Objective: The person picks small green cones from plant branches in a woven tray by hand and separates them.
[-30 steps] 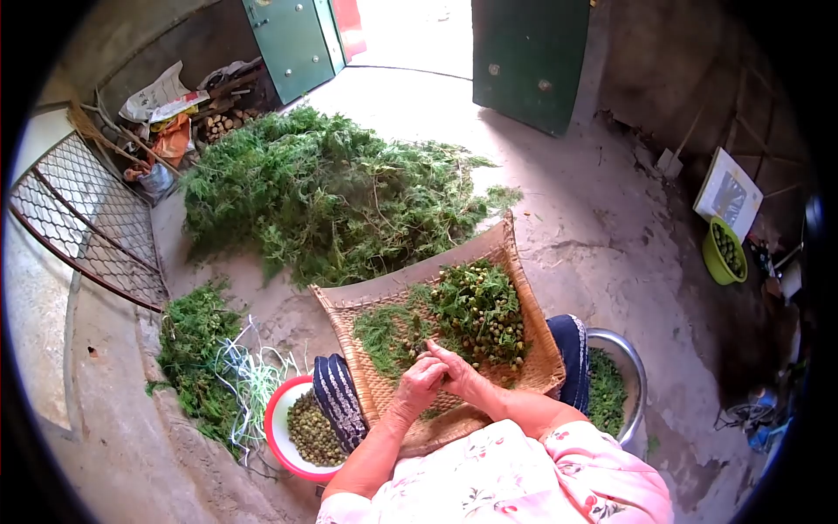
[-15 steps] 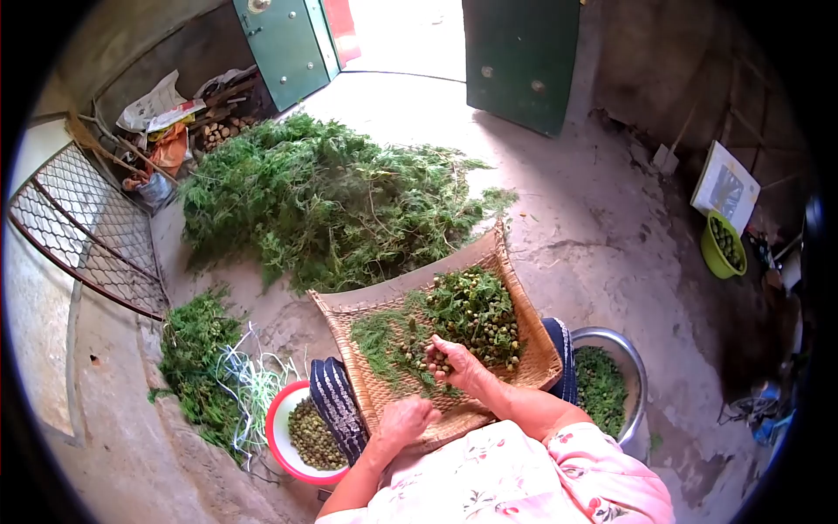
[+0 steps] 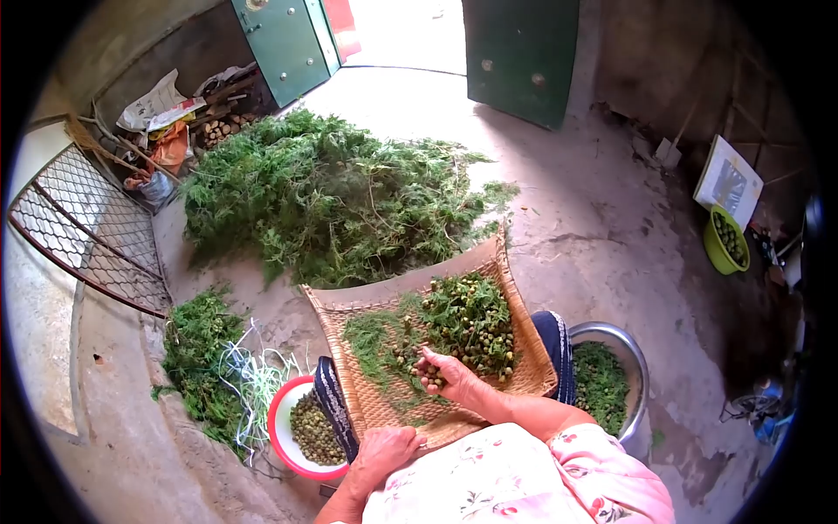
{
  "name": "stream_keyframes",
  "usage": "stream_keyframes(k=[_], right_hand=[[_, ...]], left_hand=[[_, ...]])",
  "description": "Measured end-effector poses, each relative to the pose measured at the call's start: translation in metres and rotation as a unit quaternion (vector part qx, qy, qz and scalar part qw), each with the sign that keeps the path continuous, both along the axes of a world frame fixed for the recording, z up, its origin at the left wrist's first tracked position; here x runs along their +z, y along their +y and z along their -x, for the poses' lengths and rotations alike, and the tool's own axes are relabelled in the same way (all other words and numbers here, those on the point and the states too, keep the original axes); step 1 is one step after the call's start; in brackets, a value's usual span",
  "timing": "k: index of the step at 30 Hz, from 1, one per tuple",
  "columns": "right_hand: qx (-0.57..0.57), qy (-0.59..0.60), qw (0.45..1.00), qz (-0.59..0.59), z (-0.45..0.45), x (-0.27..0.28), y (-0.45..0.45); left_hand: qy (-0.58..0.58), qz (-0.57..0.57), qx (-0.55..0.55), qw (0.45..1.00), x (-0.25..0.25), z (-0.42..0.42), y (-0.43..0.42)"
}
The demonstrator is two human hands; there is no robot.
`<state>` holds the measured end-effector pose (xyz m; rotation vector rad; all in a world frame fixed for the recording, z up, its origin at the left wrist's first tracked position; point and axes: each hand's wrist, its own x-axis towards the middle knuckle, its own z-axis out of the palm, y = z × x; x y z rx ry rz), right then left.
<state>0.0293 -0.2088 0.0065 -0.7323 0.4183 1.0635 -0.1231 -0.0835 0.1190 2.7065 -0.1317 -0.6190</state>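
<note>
A woven basket tray point(image 3: 362, 406) lies across the lap, bearing a heap of green sprigs with round cones point(image 3: 476, 325) on its right and loose green foliage point(image 3: 371, 342) on its left. Over the tray's middle, just below the heap, my right hand point(image 3: 443, 374) is curled around several small round cones. My left hand point(image 3: 390, 449) rests at the tray's near left edge, its fingers bent over the rim; what they hold, if anything, is hidden. Left of the lap stands a red-rimmed white bowl point(image 3: 278, 428) filled with cones.
A large pile of green branches point(image 3: 323, 201) lies beyond the tray. A metal basin point(image 3: 642, 384) with green sprigs stands at the right, a smaller branch pile point(image 3: 201, 358) and pale plastic strips point(image 3: 253, 384) at the left. Farther right is a yellow-green basin point(image 3: 716, 249).
My hands have come apart from each other. The left one has moved down to the tray's near edge, while the right one has stayed over the tray with cones in it.
</note>
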Motion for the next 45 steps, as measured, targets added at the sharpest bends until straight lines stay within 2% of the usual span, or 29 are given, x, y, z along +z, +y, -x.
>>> stream_keyframes(k=[5,8,10,12,16,18,20,23,29,41,44,45], right_hand=[[0.022,-0.022,0.999,-0.016,-0.004,0.02,0.004],[0.02,-0.048,0.999,0.001,-0.022,0.029,0.007],[0.016,-0.09,0.996,0.005,-0.036,0.039,0.008],[0.016,-0.131,0.991,0.024,-0.053,0.039,0.006],[-0.005,-0.163,0.984,0.075,-0.067,0.031,-0.009],[-0.016,-0.137,0.988,0.072,-0.066,0.013,-0.016],[-0.002,-0.088,0.994,0.058,-0.063,-0.007,-0.018],[0.002,-0.082,0.994,0.075,-0.052,-0.013,-0.014],[0.018,-0.1,0.994,0.039,-0.048,-0.015,-0.006],[0.022,-0.095,0.994,0.051,-0.036,-0.013,-0.008],[0.022,-0.092,0.994,0.059,-0.036,-0.027,-0.008],[0.023,-0.093,0.994,0.059,-0.036,-0.028,-0.009]], left_hand=[[0.004,0.012,-0.014,1.0,0.003,-0.007,0.006],[-0.044,-0.018,-0.026,0.999,-0.003,-0.036,0.019],[-0.148,-0.023,-0.016,0.989,-0.003,-0.062,0.027],[-0.255,0.006,-0.007,0.967,-0.03,-0.093,0.036],[-0.235,-0.009,-0.011,0.972,-0.076,-0.128,0.027],[-0.2,-0.085,0.003,0.976,-0.098,-0.125,0.019],[-0.176,-0.072,-0.018,0.982,-0.128,-0.119,0.027],[-0.162,-0.072,0.004,0.984,-0.144,-0.114,0.03],[-0.18,-0.045,0.012,0.983,-0.136,-0.114,0.024],[-0.175,-0.088,0.044,0.98,-0.127,-0.112,0.014],[-0.196,-0.038,0.102,0.975,-0.113,-0.113,0.011],[-0.261,-0.011,0.123,0.957,-0.108,-0.114,0.009]])
